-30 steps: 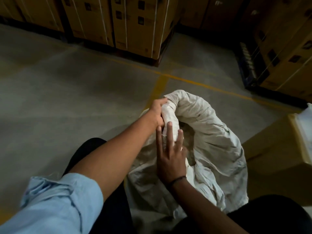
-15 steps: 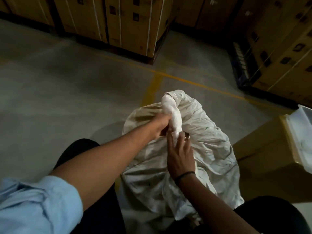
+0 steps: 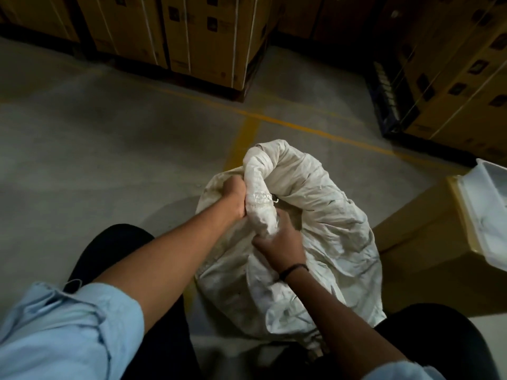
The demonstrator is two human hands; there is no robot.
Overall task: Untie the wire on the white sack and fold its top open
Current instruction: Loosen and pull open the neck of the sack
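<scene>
Left hand [image 3: 235, 197] gripping white sack [image 3: 315, 215] twisted neck, right hand [image 3: 277, 237] clutching below

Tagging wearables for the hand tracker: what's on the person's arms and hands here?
Both forearms are bare. The left sleeve is light blue fabric, pushed up and bunched above the elbow; a strip of the same light blue shows on the right sleeve. A thin dark band circles the right wrist. No gloves on the left hand or right hand.

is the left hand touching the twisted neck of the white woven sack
Touching. The head view shows the left hand closed against the twisted neck of the white woven sack, with no gap visible.
</scene>
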